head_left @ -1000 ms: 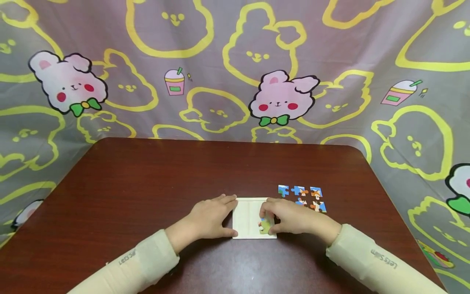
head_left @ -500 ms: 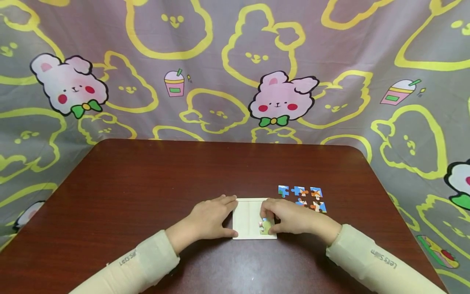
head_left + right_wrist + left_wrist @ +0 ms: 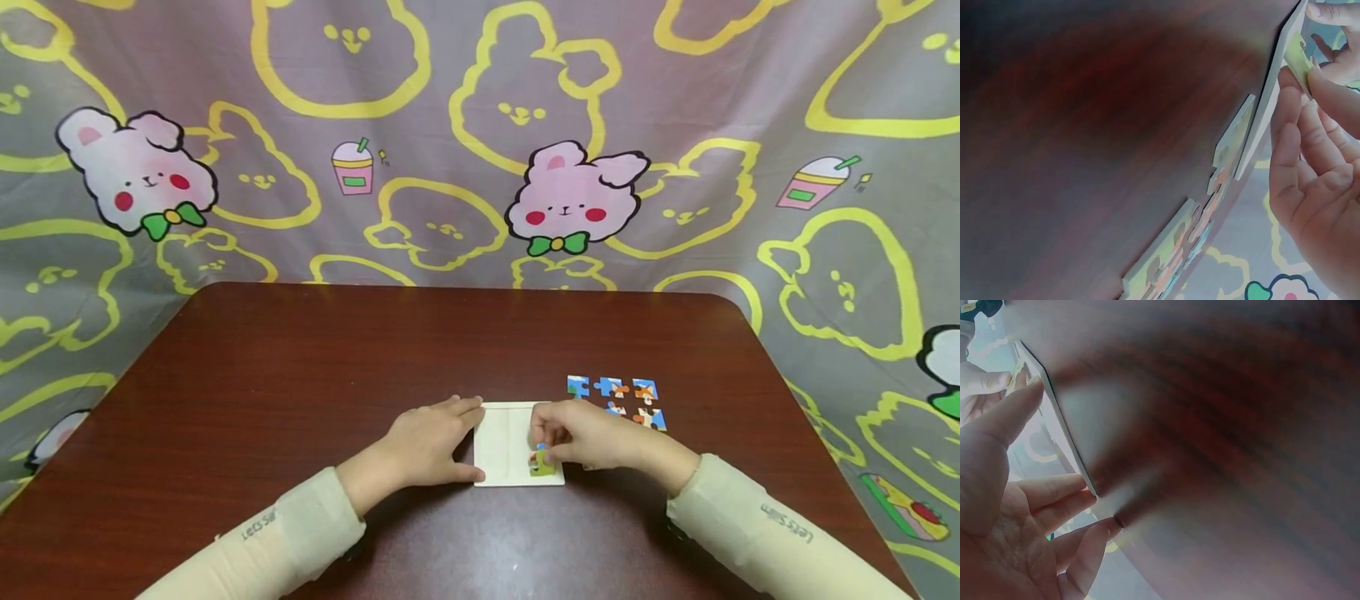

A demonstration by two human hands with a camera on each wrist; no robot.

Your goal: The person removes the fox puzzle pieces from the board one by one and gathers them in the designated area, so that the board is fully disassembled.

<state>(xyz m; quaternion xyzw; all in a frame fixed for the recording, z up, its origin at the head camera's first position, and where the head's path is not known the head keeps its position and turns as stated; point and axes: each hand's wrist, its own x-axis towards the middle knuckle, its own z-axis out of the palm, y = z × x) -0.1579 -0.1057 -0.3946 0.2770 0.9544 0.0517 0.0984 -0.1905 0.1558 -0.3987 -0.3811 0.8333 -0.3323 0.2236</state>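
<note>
A small pale puzzle tray (image 3: 491, 442) lies on the table. My left hand (image 3: 431, 442) rests at its left side, thumb at the near corner and fingertips at the far corner, fingers fairly straight. Over the tray's right part, my right hand (image 3: 581, 429) pinches a green jigsaw puzzle piece (image 3: 542, 464) between thumb and fingers. The right wrist view shows this piece tilted up from the tray surface, with the thumb (image 3: 1329, 94) on its face. Part of the tray's right edge is hidden under the right hand.
Several loose jigsaw pieces (image 3: 645, 392) with blue and orange pictures lie right of the tray, some partly covered by my right hand. In the right wrist view, green-edged pieces (image 3: 1160, 250) lie flat on the brown table (image 3: 337, 350). A patterned curtain (image 3: 442, 125) surrounds the table.
The right hand's thumb has shifted from the piece's right side onto it, and the piece now tilts up from the tray. My left hand stays in place.
</note>
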